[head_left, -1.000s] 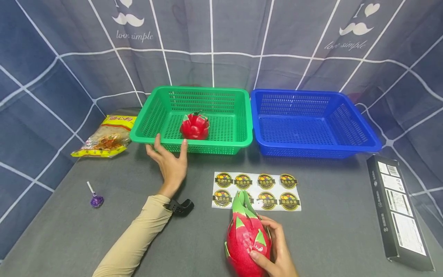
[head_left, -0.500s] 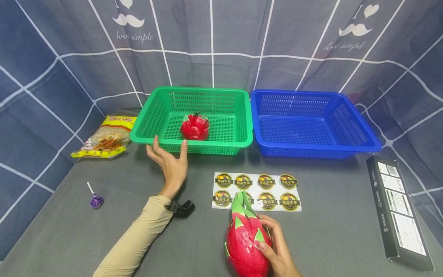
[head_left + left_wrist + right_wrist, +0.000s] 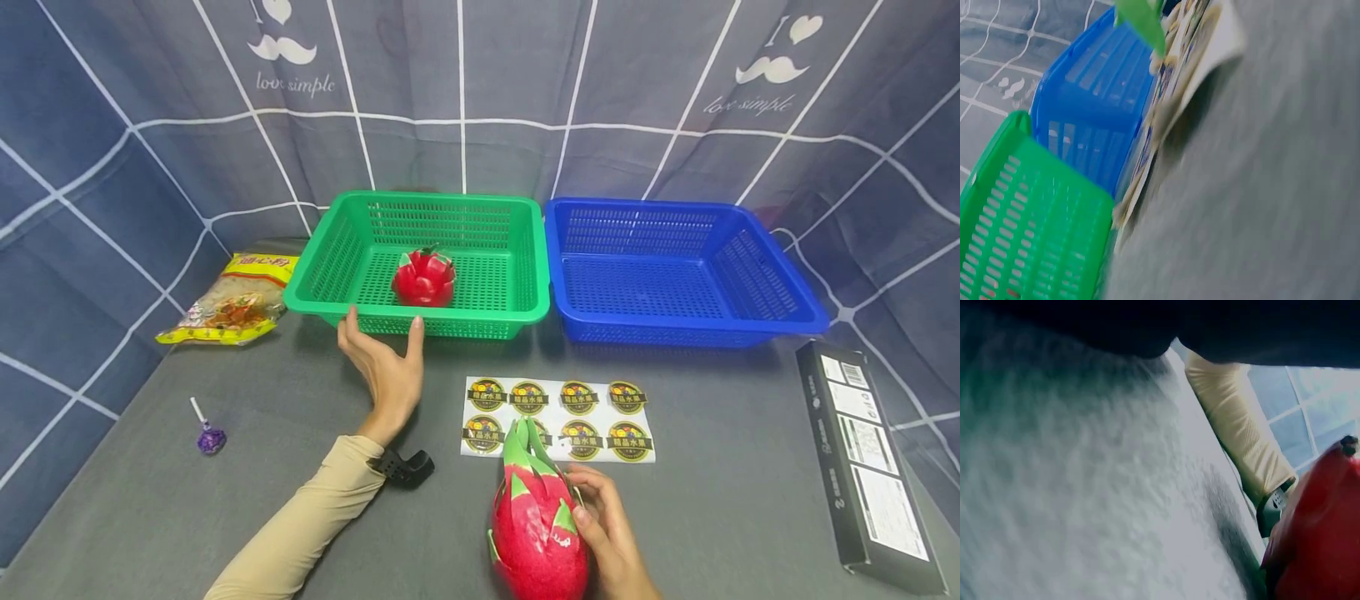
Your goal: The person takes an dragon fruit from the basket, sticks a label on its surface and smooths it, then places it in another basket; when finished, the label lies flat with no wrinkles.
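So, quick rundown, everything placed off the green basket [image 3: 480, 312]:
Right hand [image 3: 611, 533]: your fingers curl round the dragon fruit [image 3: 536, 521], well in front of the basket, just below the sticker sheet [image 3: 558, 408].
Left hand [image 3: 386, 371]: fingers straight, spread, holding nothing, fingertips at the basket's front wall.
Inside basket: a second red fruit [image 3: 423, 277].

We see a beige ribbed sleeve [image 3: 300, 525] on the left forearm (toward seven o'clock), a black wrist mount [image 3: 403, 467] strapped at its cuff.
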`<state>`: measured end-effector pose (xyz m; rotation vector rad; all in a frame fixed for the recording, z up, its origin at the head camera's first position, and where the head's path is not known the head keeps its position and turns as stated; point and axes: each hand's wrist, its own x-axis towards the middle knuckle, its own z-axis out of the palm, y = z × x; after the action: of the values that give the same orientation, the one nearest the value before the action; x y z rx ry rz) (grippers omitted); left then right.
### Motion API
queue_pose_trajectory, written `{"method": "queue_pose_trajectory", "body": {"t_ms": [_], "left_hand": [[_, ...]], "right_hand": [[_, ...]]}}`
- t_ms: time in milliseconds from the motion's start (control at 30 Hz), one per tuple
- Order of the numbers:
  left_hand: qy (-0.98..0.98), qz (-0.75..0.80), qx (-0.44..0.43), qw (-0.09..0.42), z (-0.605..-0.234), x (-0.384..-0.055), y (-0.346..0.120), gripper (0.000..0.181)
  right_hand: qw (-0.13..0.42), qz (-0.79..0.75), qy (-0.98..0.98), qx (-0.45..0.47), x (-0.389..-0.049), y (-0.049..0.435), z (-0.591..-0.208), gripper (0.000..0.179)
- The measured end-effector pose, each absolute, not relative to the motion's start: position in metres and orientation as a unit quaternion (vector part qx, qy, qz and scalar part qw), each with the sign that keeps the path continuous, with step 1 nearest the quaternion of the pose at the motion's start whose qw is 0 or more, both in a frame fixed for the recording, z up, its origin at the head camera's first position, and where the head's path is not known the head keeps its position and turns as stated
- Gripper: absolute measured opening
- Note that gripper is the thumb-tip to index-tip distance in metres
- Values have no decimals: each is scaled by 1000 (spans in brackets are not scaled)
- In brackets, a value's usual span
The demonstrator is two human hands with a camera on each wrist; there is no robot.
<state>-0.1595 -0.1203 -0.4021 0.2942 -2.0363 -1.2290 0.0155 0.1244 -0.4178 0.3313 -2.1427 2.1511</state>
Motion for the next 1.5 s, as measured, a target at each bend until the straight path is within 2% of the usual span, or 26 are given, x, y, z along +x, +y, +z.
{"method": "queue_pose_trajectory", "body": {"t_ms": [133, 267, 367, 467, 633, 700, 767, 967, 1133, 1300, 1500], "left_hand": [[-798, -457, 68, 387, -403, -153, -110, 80], [-794, -457, -7, 401, -403, -146, -102, 75], [-812, -444, -63, 374, -403, -140, -98, 72], [-859, -404, -127, 288, -402, -136, -96, 65], [-907, -338, -239, 79, -406, -132, -96, 52], [-909, -319, -268, 26, -409, -131, -97, 48], [-908, -304, -287, -4, -411, -130, -98, 46], [-910, -258, -323, -28, -412, -130, -100, 45], [-911, -237, -333, -44, -414, -128, -100, 42], [-908, -244, -336, -49, -413, -127, -100, 41], [-908, -245, -336, -48, -412, -127, -100, 41]], "right_hand": [[74, 685, -719, 91, 9, 129, -417, 26], [111, 697, -696, 135, 0, 136, -417, 27], [135, 706, -674, 171, -8, 142, -416, 30], [142, 704, -676, 164, -12, 146, -414, 31], [136, 698, -688, 149, -16, 150, -413, 27], [135, 697, -689, 148, -18, 151, -413, 25], [135, 697, -689, 142, -22, 153, -412, 21], [132, 660, -734, 94, -38, 158, -407, 17], [120, 559, -818, 53, -55, 162, -404, 20], [87, 454, -886, 23, -77, 165, -397, 29], [57, 433, -900, 10, -106, 166, -393, 32]]}}
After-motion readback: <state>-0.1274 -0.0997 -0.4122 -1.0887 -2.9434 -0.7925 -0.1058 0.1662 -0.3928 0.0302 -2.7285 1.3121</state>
